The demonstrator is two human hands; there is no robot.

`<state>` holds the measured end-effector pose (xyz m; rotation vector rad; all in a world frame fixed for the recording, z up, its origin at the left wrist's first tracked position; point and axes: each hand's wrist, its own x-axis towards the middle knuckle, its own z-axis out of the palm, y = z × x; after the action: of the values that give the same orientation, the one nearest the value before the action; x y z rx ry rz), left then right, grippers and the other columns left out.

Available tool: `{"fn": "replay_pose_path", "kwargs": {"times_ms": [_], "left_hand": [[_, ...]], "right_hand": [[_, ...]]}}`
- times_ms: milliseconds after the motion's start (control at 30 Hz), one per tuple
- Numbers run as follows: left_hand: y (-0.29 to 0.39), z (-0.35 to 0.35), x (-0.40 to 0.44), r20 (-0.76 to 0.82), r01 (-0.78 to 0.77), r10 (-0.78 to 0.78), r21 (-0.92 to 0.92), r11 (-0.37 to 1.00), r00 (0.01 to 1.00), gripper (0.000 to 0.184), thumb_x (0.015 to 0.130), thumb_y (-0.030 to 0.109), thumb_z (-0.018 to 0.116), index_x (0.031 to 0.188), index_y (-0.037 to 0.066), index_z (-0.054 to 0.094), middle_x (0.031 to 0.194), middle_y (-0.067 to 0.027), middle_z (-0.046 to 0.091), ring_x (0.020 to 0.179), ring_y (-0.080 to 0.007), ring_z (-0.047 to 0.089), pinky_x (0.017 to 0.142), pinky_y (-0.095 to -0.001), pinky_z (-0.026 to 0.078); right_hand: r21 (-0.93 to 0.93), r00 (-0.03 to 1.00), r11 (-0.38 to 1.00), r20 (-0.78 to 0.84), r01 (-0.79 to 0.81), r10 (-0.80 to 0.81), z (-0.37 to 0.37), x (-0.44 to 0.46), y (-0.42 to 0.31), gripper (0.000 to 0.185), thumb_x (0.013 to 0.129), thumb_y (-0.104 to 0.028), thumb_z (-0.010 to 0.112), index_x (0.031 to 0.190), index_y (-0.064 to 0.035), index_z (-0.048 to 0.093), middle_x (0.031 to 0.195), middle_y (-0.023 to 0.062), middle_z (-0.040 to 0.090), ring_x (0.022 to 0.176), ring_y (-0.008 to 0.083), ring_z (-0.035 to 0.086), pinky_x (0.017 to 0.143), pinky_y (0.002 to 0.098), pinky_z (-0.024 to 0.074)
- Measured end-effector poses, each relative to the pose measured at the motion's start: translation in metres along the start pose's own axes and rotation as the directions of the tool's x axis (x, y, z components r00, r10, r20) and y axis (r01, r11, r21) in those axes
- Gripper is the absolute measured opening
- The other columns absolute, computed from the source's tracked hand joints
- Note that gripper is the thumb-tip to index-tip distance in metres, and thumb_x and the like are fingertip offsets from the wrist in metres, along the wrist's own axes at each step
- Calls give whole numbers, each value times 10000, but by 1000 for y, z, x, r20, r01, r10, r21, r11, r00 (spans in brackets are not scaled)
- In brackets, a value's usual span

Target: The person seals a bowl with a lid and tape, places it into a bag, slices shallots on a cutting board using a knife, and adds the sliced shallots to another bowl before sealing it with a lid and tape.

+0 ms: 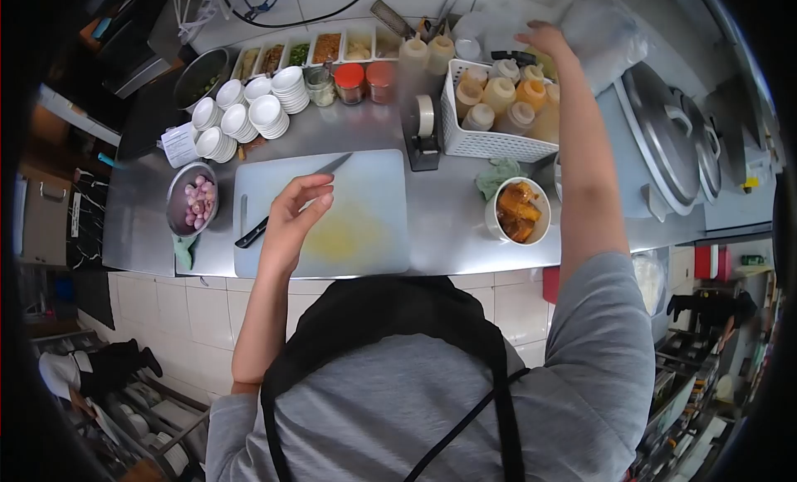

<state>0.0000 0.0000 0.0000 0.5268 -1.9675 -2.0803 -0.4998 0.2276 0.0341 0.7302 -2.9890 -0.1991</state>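
My left hand (pixel 299 215) is above the white cutting board (pixel 365 220), fingers curved and thumb apart, with nothing visible in it. Beneath it a knife (pixel 335 163) lies across the board, its black handle toward the lower left. A yellowish stain marks the board. My right hand (pixel 544 39) reaches to the back of the counter, beyond the white basket (pixel 498 145) of sauce bottles and beside a clear plastic bag (pixel 604 35). Its fingers are stretched out, and I see nothing held. Nearer to me, a white bowl (pixel 540 227) contains brown-orange glazed pieces.
A metal bowl of shallots (pixel 199 201) stands left of the board. Behind are stacked white dishes (pixel 266 110), red-lidded jars (pixel 349 83), ingredient trays (pixel 326 48) and a tape dispenser (pixel 423 146). Large lidded pots (pixel 660 133) stand right. Other people are at the far lower left and right.
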Motion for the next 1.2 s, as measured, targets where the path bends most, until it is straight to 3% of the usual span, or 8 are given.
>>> {"fn": "replay_pose_path", "kwargs": {"times_ms": [167,367,433,600,800,1033,1167,1200], "left_hand": [[-55,31,34,241,112,-152,170,979,959,223,818,165,575,994,27,570,1007,-61,579,937,-137,527,786,-276,426],[-84,136,72,550,-114,-220,509,853,806,282,784,274,604,919,29,640,798,-114,643,797,-191,617,718,-281,467],[-127,181,84,516,-116,-85,346,931,852,270,796,275,577,912,40,640,786,-109,645,744,-200,631,686,-293,479],[-132,253,102,499,178,-359,374,910,789,209,774,181,563,796,-16,631,711,-157,632,539,-221,627,542,-328,510],[-162,243,109,465,-20,-229,470,882,855,162,682,64,533,766,-36,630,620,-149,610,517,-220,624,487,-310,518],[-128,136,95,431,49,-249,425,904,868,194,695,62,517,826,-22,633,610,-133,609,489,-210,613,455,-305,511],[-110,120,104,415,2,-389,682,731,822,267,714,107,541,957,42,627,778,-147,632,628,-218,623,550,-321,524],[-100,124,104,404,-222,-197,779,587,893,258,728,136,544,959,64,631,808,-154,630,681,-258,616,602,-352,512]], "right_hand": [[506,961,827,-236,245,-141,-44,-76,6,584,712,-417,656,1172,-86,517,1050,143,578,888,238,588,771,322,454],[541,943,774,-238,329,-234,-84,-185,-9,456,774,-301,632,1157,-75,528,984,117,591,884,191,568,783,304,440],[545,936,762,-236,350,-262,-96,-215,-18,487,752,-337,641,1142,-66,535,1006,135,590,901,217,567,791,317,434],[567,917,720,-233,399,-324,-104,-260,-29,469,747,-314,643,1127,-58,543,1049,153,584,940,252,560,808,336,425],[577,928,727,-250,373,-277,-92,-271,-19,347,763,-213,624,1063,-43,578,1014,153,594,890,290,579,786,350,440],[438,982,879,-81,188,-170,116,-255,-27,85,711,-109,588,749,-42,624,782,162,596,709,338,580,660,415,446],[506,986,856,-162,111,-32,187,-269,-40,44,684,-92,613,721,-70,618,783,122,586,700,320,583,647,407,454],[508,986,855,-162,107,-28,181,-270,-40,44,684,-92,613,721,-70,618,783,122,586,700,320,583,647,407,454]]}}
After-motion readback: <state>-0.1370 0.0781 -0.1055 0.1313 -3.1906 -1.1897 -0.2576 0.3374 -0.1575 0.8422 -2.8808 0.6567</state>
